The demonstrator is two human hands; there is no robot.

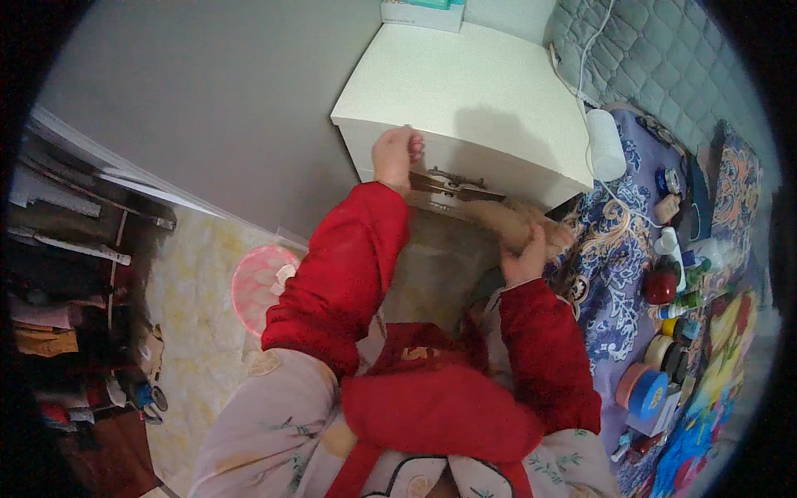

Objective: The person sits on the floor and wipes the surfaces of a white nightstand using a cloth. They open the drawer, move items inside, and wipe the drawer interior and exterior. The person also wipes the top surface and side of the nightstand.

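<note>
My left hand (397, 154), its fingers curled, is at the upper front edge of a white cabinet (448, 81); whether it holds anything cannot be told. My right hand (525, 256) is lower and to the right, around the near side of a long, blurred tan item (507, 224), soft-looking, that lies before the cabinet front. Between the hands are a dark ornate metal handle (457, 178) and a narrow brown strip (436, 185), against the cabinet front. What the strip belongs to is unclear. Both forearms are in red sleeves.
At right, a patterned purple cloth (613, 299) bears jars, bottles and a white cylinder (606, 145) beside a white cable. A box (423, 14) sits at the cabinet's back. Left are a grey panel (218, 112), a pink round item (258, 289) and shelves with folded clothes.
</note>
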